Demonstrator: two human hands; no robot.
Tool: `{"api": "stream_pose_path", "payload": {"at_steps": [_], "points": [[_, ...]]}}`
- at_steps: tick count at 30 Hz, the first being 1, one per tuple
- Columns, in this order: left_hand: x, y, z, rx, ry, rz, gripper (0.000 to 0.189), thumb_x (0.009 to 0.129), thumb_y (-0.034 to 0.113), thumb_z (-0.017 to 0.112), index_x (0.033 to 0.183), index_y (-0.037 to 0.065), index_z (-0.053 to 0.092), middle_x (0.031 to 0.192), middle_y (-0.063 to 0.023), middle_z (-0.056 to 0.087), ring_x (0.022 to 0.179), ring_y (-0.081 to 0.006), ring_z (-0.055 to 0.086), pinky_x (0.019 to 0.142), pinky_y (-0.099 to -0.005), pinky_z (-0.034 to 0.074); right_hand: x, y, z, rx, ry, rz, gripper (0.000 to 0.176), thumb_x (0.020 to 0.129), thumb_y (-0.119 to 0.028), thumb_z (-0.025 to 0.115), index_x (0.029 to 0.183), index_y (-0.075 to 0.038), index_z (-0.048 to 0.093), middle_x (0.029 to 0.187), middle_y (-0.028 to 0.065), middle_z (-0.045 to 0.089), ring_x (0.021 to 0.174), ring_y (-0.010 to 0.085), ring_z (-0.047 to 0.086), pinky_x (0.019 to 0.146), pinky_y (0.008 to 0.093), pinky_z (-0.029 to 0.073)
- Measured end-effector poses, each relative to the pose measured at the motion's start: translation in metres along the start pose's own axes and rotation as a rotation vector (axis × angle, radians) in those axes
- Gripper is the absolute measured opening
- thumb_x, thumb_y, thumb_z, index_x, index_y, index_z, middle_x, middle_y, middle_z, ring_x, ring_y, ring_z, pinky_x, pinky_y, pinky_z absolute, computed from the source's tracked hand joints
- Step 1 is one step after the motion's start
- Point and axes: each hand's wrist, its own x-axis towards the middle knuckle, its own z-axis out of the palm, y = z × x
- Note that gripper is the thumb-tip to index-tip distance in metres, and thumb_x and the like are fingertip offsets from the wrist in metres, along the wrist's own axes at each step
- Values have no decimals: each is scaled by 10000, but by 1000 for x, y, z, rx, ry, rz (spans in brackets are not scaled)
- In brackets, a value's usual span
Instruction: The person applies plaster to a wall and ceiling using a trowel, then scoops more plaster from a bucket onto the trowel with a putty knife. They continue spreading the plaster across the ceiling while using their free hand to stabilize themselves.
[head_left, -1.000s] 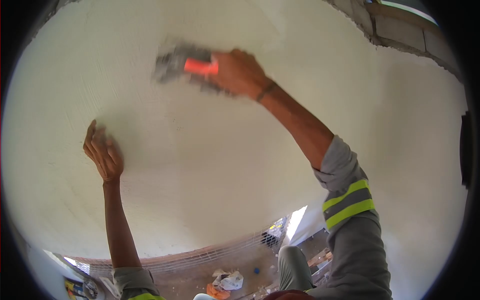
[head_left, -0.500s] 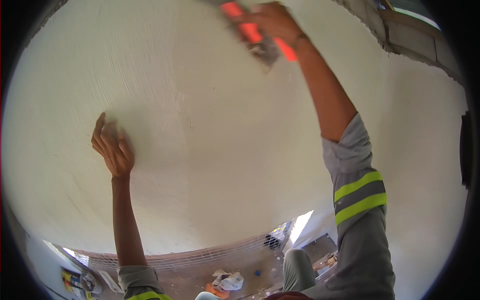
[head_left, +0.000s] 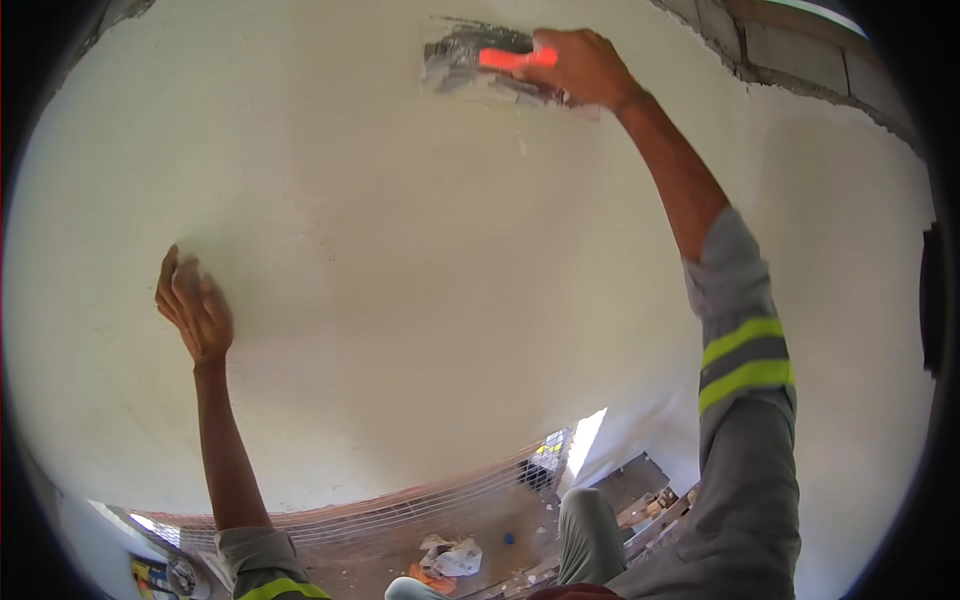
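Note:
High on the pale plastered wall (head_left: 400,260), my right hand (head_left: 590,68) is wrapped round the bright orange-red handle of a plastering trowel (head_left: 455,62). The trowel's wide, flat blade lies level against or very near the wall, its back smeared with grey and white plaster. At the left, lower down, my left hand (head_left: 197,308) is at the wall surface with its fingers loosely bent and apart. It holds nothing that I can see. Whether its fingertips touch the plaster is hard to make out.
Bare blocks (head_left: 800,62) show beyond the plaster's broken edge at upper right. Below the wall runs wire mesh (head_left: 400,512). On the floor lie a white and orange bag (head_left: 452,558) and wood scraps (head_left: 650,505). A bucket (head_left: 183,575) stands at lower left.
The trowel has swung from a steep slant to nearly level, its blade now facing the wall. My right hand is slightly lower and further right; my left hand appears lower and further left.

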Motion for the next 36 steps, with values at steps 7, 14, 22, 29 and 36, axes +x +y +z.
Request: {"api": "stream_pose_path", "payload": {"at_steps": [7, 14, 22, 29, 36], "points": [[-7, 6, 10, 11, 28, -3, 346, 1010, 295, 361, 1264, 80, 454, 1426, -157, 384, 1251, -293, 356, 1019, -454, 246, -89, -3, 106, -67, -39, -433, 369, 784, -485, 666, 828, -119, 652, 711, 124, 658, 760, 343, 653, 691, 465, 511], [-1, 5, 4, -4, -12, -27, 383, 1004, 331, 345, 1270, 75, 449, 1426, -159, 376, 1260, -287, 354, 1018, -463, 239, -5, 103, 38, 497, 257, 505, 537, 770, -545, 672, 709, -16, 612, 630, 92, 623, 543, 213, 593, 567, 379, 510], [0, 6, 9, 14, 29, 11, 382, 1001, 329, 351, 1268, 76, 453, 1428, -169, 371, 1251, -292, 353, 1024, -464, 227, -7, -67, 68, 103, -2, -176, 423, 744, -446, 695, 756, -25, 666, 696, 147, 651, 628, 302, 636, 634, 422, 515], [1, 12, 4, 51, -19, -58, 383, 1003, 341, 356, 1259, 78, 464, 1433, -167, 357, 1270, -296, 318, 1026, -469, 223, -118, 17, 101, -111, 43, -639, 409, 695, -437, 766, 863, -87, 640, 854, 114, 679, 800, 303, 655, 697, 435, 510], [1, 17, 10, 62, 10, -87, 384, 968, 308, 403, 1268, 75, 459, 1437, -169, 348, 1259, -312, 311, 1032, -485, 218, -76, 49, 104, -149, -38, -811, 237, 735, -310, 727, 863, -129, 643, 734, 50, 616, 740, 261, 617, 626, 395, 469]]}}
